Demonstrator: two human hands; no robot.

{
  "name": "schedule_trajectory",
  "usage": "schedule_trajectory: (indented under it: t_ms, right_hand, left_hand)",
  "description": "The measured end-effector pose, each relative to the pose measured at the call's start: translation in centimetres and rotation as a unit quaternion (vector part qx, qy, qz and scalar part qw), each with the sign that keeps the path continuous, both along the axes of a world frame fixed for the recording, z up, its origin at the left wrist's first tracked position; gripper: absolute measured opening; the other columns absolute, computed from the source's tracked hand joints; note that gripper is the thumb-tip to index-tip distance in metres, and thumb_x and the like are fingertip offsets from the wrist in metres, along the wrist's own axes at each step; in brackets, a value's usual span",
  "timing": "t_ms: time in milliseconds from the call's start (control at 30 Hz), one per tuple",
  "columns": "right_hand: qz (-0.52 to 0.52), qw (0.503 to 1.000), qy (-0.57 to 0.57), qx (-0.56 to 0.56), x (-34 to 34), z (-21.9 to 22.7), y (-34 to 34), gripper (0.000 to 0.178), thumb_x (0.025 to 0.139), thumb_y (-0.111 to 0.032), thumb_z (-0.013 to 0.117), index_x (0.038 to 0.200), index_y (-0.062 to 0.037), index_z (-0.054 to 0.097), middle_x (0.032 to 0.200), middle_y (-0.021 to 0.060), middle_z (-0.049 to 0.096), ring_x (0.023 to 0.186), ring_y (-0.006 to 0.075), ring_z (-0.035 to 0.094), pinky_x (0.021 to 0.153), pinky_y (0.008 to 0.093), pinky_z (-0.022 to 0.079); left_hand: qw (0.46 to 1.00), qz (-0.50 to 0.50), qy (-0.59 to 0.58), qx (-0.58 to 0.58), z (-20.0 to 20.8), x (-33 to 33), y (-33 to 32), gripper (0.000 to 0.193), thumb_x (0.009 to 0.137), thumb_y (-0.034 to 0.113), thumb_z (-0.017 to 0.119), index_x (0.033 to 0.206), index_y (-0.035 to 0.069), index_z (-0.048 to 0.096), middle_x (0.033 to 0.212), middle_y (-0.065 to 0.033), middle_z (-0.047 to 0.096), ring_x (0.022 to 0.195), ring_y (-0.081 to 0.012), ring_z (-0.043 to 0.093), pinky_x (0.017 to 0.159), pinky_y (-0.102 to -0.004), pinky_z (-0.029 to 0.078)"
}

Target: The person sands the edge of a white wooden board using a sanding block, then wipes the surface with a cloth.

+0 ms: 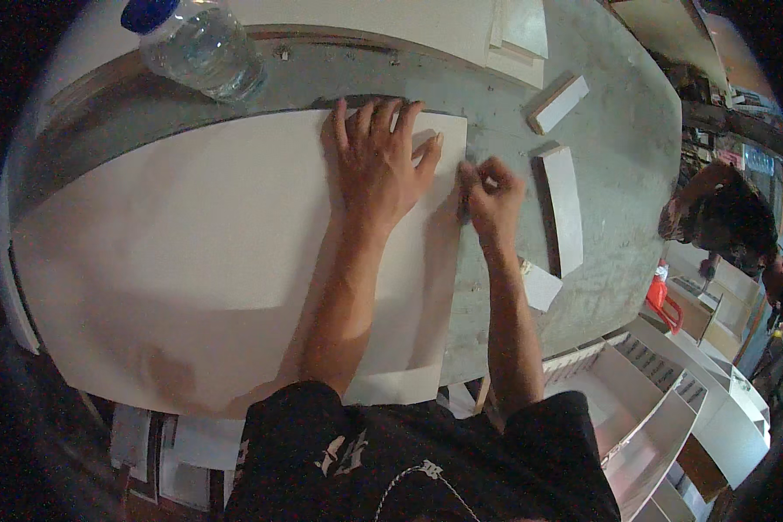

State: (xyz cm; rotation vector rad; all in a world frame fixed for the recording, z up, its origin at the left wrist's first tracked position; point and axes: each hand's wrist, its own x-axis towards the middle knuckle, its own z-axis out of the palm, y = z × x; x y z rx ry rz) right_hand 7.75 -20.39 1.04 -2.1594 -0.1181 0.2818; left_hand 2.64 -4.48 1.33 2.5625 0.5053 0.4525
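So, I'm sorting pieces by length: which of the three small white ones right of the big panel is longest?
The middle piece, lying between the other two; the upper piece and lower piece look shorter.

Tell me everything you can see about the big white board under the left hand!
The big white board is a wide, flat panel with a smooth, plain face, perhaps laminated wood. It lies flat on the grey tabletop, with soft shadows across it. Its edges look curved, at least partly because the lens bends them. The left hand rests spread near its far right corner. The right hand is curled at its right edge; I can't tell whether it touches.
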Motion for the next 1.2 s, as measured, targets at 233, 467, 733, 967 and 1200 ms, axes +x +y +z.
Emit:
schedule_trajectory:
  t_ms: [233, 467, 733, 967, 1200]
  right_hand:
    - [0.026, 0.998, -0.055, -0.028, 3.4, 0.7, 1.9, 0.025, 0.084, -0.014, 0.073, 0.073, 0.0023, 0.058, 0.060, 0.0062, 0.057, 0.058, 0.0082, 0.046, 0.054, 0.0296, 0.043]
    - [-0.042, 0.999, 0.024, -0.003, 0.0, 0.0, 0.1, 0.020, 0.088, -0.012, 0.070, 0.076, 0.0006, 0.061, 0.067, 0.0059, 0.062, 0.063, 0.0066, 0.051, 0.057, 0.0267, 0.045]
    - [0.037, 0.992, -0.112, 0.036, -0.7, 0.1, -0.6, 0.006, 0.085, -0.002, 0.070, 0.090, -0.0028, 0.070, 0.078, 0.0063, 0.066, 0.067, 0.0130, 0.063, 0.064, 0.0284, 0.050]
    - [0.082, 0.982, -0.168, -0.005, -0.1, 0.0, 0.1, 0.015, 0.080, 0.003, 0.067, 0.094, -0.0031, 0.070, 0.079, 0.0087, 0.064, 0.071, 0.0228, 0.065, 0.067, 0.0310, 0.051]
    - [0.064, 0.985, -0.160, 0.023, -2.0, -1.5, -0.7, 0.002, 0.086, 0.001, 0.068, 0.084, 0.0009, 0.066, 0.074, 0.0068, 0.066, 0.065, 0.0080, 0.058, 0.061, 0.0232, 0.047]
  left_hand:
    - [0.999, 0.004, -0.030, 0.017, -0.3, 0.3, 0.0, 0.040, 0.086, 0.038, 0.065, 0.116, 0.013, 0.063, 0.117, -0.0049, 0.063, 0.117, -0.0241, 0.053, 0.114, -0.0540, 0.022]
    - [0.999, 0.006, -0.020, 0.025, -0.6, 0.0, 0.0, 0.042, 0.086, 0.042, 0.066, 0.118, 0.016, 0.061, 0.117, -0.0040, 0.063, 0.116, -0.0246, 0.055, 0.111, -0.0542, 0.027]
    - [1.000, -0.003, -0.017, 0.010, -0.5, 0.2, -0.1, 0.039, 0.085, 0.037, 0.066, 0.115, 0.013, 0.063, 0.116, -0.0036, 0.062, 0.117, -0.0230, 0.052, 0.116, -0.0534, 0.020]
    - [0.999, -0.011, -0.030, 0.038, -0.4, 0.4, 0.1, 0.042, 0.085, 0.042, 0.066, 0.118, 0.015, 0.061, 0.116, -0.0048, 0.063, 0.115, -0.0261, 0.054, 0.112, -0.0537, 0.025]
    - [0.999, -0.007, -0.019, 0.047, -0.6, -0.2, 0.3, 0.044, 0.087, 0.045, 0.064, 0.120, 0.016, 0.060, 0.117, -0.0053, 0.063, 0.116, -0.0273, 0.054, 0.110, -0.0541, 0.028]
